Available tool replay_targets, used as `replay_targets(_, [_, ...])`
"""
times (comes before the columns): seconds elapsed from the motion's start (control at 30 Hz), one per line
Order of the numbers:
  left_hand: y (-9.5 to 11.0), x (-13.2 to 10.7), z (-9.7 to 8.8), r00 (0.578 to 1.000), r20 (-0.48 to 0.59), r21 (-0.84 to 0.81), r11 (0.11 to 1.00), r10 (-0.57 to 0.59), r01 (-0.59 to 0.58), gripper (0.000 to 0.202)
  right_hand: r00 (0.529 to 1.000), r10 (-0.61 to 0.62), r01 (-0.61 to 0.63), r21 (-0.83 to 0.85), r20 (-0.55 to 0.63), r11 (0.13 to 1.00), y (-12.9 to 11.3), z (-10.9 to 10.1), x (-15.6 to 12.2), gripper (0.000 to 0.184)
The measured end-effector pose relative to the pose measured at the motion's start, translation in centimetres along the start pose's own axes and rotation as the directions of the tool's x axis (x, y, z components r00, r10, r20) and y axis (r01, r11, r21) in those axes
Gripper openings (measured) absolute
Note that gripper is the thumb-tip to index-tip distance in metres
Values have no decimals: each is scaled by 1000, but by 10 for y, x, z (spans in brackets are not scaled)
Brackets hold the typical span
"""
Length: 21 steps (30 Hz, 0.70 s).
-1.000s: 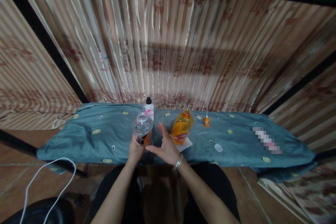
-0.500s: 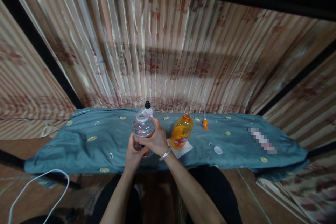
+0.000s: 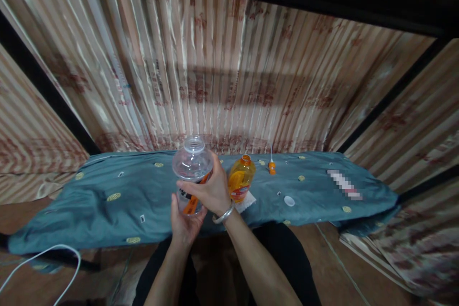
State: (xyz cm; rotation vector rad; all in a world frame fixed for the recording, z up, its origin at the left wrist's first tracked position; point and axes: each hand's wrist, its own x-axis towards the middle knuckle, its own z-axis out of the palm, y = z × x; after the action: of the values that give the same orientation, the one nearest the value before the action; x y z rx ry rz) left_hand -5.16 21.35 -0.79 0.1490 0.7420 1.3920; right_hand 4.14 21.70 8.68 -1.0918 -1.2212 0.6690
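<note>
A clear, uncapped plastic bottle (image 3: 192, 162) with an orange and black label is held between my two hands above the bed-like surface. My right hand (image 3: 212, 190), with a silver bangle at the wrist, wraps its upper side. Around its base curl the fingers of my left hand (image 3: 187, 222), the thumb up along the side. Just right of my hands an open bottle of orange liquid (image 3: 241, 179) stands on a small white cloth (image 3: 247, 203). Farther right lies an orange pump top (image 3: 272, 167) with a thin tube.
Teal patterned fabric (image 3: 308, 201) covers the surface. A white round piece (image 3: 289, 201) and a blurred pale strip (image 3: 344, 184) lie to the right. Black frame posts (image 3: 387, 98) flank it, with a pleated curtain (image 3: 222, 71) behind. A white cable (image 3: 77, 260) loops at lower left.
The clear bottle has come up nearer to me, showing more of its label. The black-capped bottle behind it is now hidden. The view has shifted slightly right.
</note>
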Motion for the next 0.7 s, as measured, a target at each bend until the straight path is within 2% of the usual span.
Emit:
replay_targets(0.2, [1,-5,3,998,-40,-40,998,-42,41,42,999,31,-29,-52,24,998,8,-2,-10,100])
replay_targets(0.3, [4,-6,5,996,-62,-34,998,-58,56,48,992,-68,83,-140,104,987,14,-19,-23,113])
replay_targets(0.37, [6,-8,6,997,-51,-30,998,-63,62,55,989,-141,147,-235,42,961,22,-44,-33,111])
replay_targets(0.43, [9,-10,7,997,-35,-22,997,-70,69,63,973,-209,169,-307,-102,937,35,-79,-39,100])
replay_targets(0.53, [12,-13,6,997,-36,-6,998,-68,68,67,934,-201,111,-295,-297,949,65,-137,-33,89])
replay_targets(0.6, [14,-13,5,998,-46,5,999,-52,52,66,965,-66,14,-200,-254,980,89,-165,-21,105])
replay_targets(0.63, [14,-13,5,998,-52,11,999,-45,46,65,985,21,-50,-162,-173,985,100,-175,-14,114])
replay_targets(0.7, [14,-12,4,997,-64,24,999,-40,41,63,988,152,-149,-137,8,979,120,-182,-1,125])
